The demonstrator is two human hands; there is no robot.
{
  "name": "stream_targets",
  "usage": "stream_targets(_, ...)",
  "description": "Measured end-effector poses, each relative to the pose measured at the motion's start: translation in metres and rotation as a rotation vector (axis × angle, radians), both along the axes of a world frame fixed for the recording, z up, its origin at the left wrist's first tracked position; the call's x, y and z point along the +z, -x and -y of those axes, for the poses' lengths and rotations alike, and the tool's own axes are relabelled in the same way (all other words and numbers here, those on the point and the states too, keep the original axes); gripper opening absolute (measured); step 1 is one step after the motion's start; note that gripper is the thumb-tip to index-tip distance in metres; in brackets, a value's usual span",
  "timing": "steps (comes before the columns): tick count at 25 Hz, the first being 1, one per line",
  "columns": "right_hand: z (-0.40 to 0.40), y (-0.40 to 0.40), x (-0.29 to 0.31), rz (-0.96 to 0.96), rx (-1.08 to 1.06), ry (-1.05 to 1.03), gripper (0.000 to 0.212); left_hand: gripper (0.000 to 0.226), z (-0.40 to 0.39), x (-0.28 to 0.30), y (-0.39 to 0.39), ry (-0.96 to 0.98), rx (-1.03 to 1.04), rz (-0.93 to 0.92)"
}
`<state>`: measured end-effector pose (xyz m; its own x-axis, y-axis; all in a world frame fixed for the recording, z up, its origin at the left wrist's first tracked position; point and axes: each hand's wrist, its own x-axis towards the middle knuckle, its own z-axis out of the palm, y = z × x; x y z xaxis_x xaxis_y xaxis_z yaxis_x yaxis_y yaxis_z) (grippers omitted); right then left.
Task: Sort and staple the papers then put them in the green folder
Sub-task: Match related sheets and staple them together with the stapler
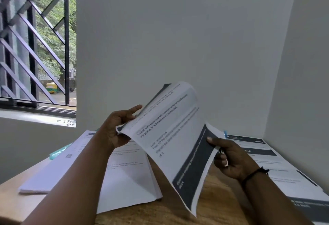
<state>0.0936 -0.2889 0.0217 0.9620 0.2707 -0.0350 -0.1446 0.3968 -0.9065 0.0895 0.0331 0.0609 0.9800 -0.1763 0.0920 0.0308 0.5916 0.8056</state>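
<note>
Between both sets of fingers, lifted above the desk (pixel 215 212), printed sheets (pixel 170 135) bow: left hand (pixel 115 128) and right hand (pixel 229 157) pinch opposite edges, seemingly to read and sort them.

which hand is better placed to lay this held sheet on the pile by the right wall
Right, probably. The right hand pinches the held sheet at its edge nearest the right pile; the left hand grips the far end, over the middle pile.

Bare wooden table (pixel 213 207) between paper stacks (pixel 124 180) (left, right) — walls (pixel 178 37) close behind.
</note>
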Motion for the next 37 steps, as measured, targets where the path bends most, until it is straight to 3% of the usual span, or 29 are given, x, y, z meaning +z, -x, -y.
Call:
stream_targets(3,0.004,-0.009,0.0,-0.061,-0.345,-0.043,0.025,0.024,-0.005,-0.007,-0.01,0.213,0.183,-0.125)
stream_targets(5,0.007,-0.015,-0.004,-0.133,-0.51,-0.042,0.016,0.049,0.0,-0.015,-0.021,0.232,0.196,-0.153)
stream_targets(6,0.008,-0.015,-0.006,-0.158,-0.546,-0.028,0.015,0.058,0.004,-0.021,-0.027,0.148,0.203,-0.177)
stream_targets(8,0.006,-0.012,-0.01,-0.187,-0.553,0.132,0.012,0.061,0.026,-0.027,-0.026,-0.167,0.161,-0.185)
stream_targets(10,0.0,-0.007,-0.013,-0.183,-0.512,0.393,0.01,0.053,0.049,-0.036,-0.022,-0.605,0.138,-0.135)
stream_targets(12,-0.006,-0.001,-0.012,-0.148,-0.463,0.644,0.013,0.051,0.064,-0.053,-0.026,-1.19,0.148,0.079)
stream_targets(14,-0.009,0.004,-0.007,-0.12,-0.4,0.828,0.024,0.05,0.074,-0.063,-0.027,-1.51,0.13,0.278)
stream_targets(16,-0.01,0.015,0.004,-0.118,-0.267,0.946,0.036,0.052,0.078,-0.065,-0.026,-1.546,0.084,0.294)
stream_targets(20,-0.009,0.041,0.029,-0.102,0.222,1.36,0.043,0.062,0.081,-0.064,-0.022,-1.693,0.04,0.327)
stream_targets(22,-0.004,0.046,0.035,-0.063,0.271,1.423,0.046,0.072,0.08,-0.064,-0.019,-1.765,-0.005,0.365)
stream_targets(24,0.006,0.045,0.036,0.005,0.157,1.318,0.04,0.082,0.082,-0.065,-0.017,-1.859,-0.044,0.413)
stream_targets(28,0.03,0.038,0.037,0.089,-0.404,0.846,0.03,0.085,0.092,-0.065,-0.012,-1.924,-0.082,0.467)
stream_targets(30,0.054,0.045,0.037,0.052,-0.582,0.765,0.026,0.083,0.092,-0.062,-0.011,-1.94,-0.079,0.475)
stream_targets(32,0.09,0.059,0.031,0.013,-0.686,0.851,0.024,0.078,0.085,-0.06,-0.014,-1.984,-0.018,0.504)
stream_targets(35,0.152,0.085,0.014,-0.134,-0.792,1.312,0.037,0.067,0.077,-0.057,-0.018,-2.029,0.127,0.572)
stream_targets(37,0.18,0.101,0.003,-0.211,-0.791,1.541,0.036,0.058,0.088,-0.056,-0.015,-1.889,0.207,0.593)
